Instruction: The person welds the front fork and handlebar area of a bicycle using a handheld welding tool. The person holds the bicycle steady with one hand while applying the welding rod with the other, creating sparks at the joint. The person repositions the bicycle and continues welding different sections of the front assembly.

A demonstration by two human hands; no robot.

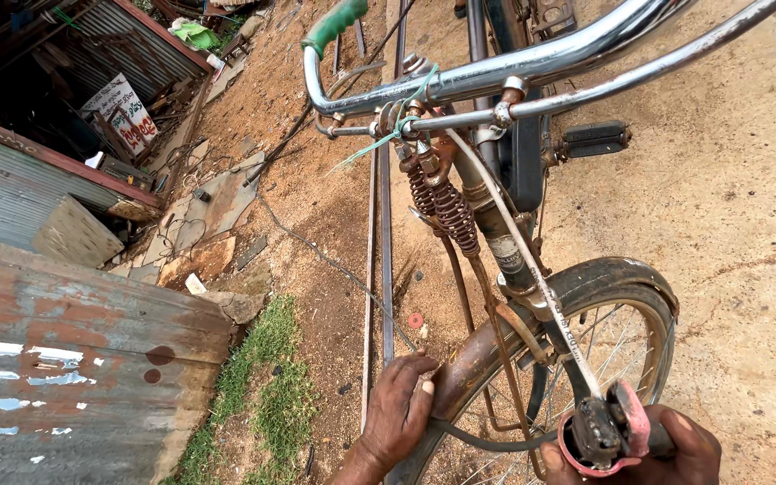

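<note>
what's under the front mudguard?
Under the rusty mudguard sit the front wheel's tyre and spokes. The left hand covers the mudguard's lower end, and the right hand, with a pink-rimmed part, hides the hub.

sign [125,111] | upper left, leaning by shed | we see white board, red and dark lettering, tilted

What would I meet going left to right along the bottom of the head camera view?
Rusty corrugated metal sheet → grass patch → left hand on the rusty front mudguard → spoked front wheel → right hand holding a pink-rimmed tool.
</note>
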